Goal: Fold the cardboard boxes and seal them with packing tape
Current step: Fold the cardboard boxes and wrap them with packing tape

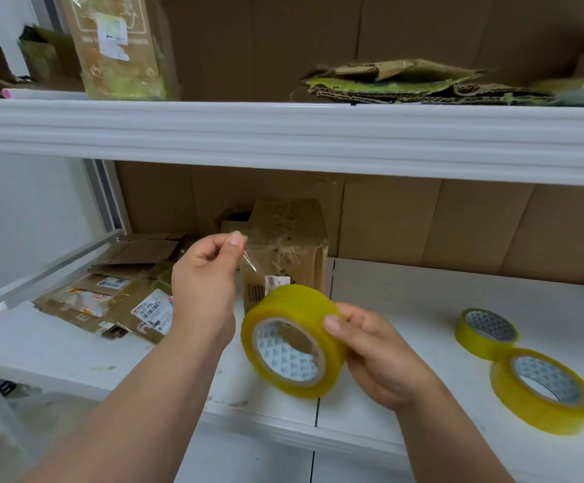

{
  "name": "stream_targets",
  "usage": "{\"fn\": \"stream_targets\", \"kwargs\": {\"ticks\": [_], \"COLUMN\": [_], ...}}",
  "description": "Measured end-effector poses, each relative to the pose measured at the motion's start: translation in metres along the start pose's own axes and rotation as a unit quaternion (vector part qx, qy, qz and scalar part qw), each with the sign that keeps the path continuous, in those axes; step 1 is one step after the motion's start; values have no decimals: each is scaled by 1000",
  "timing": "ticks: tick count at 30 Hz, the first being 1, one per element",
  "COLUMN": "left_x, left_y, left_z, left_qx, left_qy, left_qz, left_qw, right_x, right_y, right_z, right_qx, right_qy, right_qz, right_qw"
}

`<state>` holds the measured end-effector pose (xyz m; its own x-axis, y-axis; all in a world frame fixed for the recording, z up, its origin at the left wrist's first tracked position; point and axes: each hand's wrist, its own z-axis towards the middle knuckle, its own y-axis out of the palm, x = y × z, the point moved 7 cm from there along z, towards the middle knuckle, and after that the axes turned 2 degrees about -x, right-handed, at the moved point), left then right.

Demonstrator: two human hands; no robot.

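Observation:
My right hand (374, 353) grips a wide roll of yellowish clear packing tape (294, 339) above the white shelf (405, 301), its core facing me. My left hand (206, 277) pinches the free end of the tape strip (248, 261) between thumb and fingers and holds it up and left of the roll. Behind the roll stands a folded cardboard box (290, 242) with clear tape and a barcode label on its front. A pile of flattened cardboard boxes (116, 294) with shipping labels lies on the shelf to the left.
Two more tape rolls lie on the shelf at the right, a small one (487, 332) and a larger one (545, 390). An upper shelf (283, 134) overhangs, bearing torn cardboard (423, 83) and a wrapped box (119, 47). Cardboard sheets line the back wall.

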<state>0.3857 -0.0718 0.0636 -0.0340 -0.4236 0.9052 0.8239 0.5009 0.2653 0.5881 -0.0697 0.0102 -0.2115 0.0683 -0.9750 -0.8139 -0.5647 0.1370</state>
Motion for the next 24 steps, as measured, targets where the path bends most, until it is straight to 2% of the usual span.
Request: {"fn": "stream_targets", "kwargs": {"ticks": [1,3,6,8,13,16,18,24], "left_x": [1,8,22,27,13,-6,-18,-28], "left_y": [0,2,-8,-24,-29,-25,-21,-11], "left_z": [1,2,11,22,33,39,43,58], "left_qx": [3,3,63,115,123,122,117,123], "left_qy": [-10,-10,-18,-37,-72,-85,-92,-63], "left_qz": [-20,-44,-114,-155,-126,-110,-97,-77], "left_qw": [1000,999,991,980,982,983,984,987], "right_x": [-4,-11,-17,-24,-61,-83,-92,-108], "right_y": [0,-10,-33,-49,-82,-99,-110,-126], "right_z": [-4,-6,-7,-9,-5,9,20,58], "right_qx": [-33,-36,17,62,174,203,225,250], "right_qy": [-15,-21,2,19,31,56,73,47], "right_qz": [44,62,-67,-162,-299,-437,-480,-483], "right_qw": [998,997,998,985,938,874,845,838]}}
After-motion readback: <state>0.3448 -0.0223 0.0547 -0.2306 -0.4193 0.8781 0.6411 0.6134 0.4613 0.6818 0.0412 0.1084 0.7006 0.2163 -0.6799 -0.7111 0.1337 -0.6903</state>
